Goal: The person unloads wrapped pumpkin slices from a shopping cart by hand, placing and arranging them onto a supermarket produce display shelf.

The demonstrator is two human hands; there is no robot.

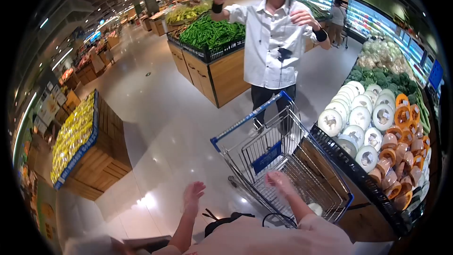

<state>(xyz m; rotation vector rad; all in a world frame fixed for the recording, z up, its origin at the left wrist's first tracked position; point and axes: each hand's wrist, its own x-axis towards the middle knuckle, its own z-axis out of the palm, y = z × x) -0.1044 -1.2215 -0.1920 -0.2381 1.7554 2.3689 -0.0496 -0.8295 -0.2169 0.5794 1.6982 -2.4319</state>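
Note:
My left hand [194,193] is raised over the floor left of the shopping cart, fingers loosely apart and holding nothing. My right hand [279,182] hovers over the wire shopping cart [325,193], slightly blurred, its fingers loosely bent and nothing visible in them. The cart has blue trim and a blue handle bar [250,115] on its far side, toward a person. Near its close end, low in the basket, shows a pale rounded item [315,208] that I cannot identify.
A person in a white shirt [271,42] stands behind the cart, both hands raised. On the right, a produce stand holds wrapped white melons [360,118] and cut pumpkins [401,151]. Green peppers [207,32] fill a wooden stand behind; yellow packs [75,134] top another at left.

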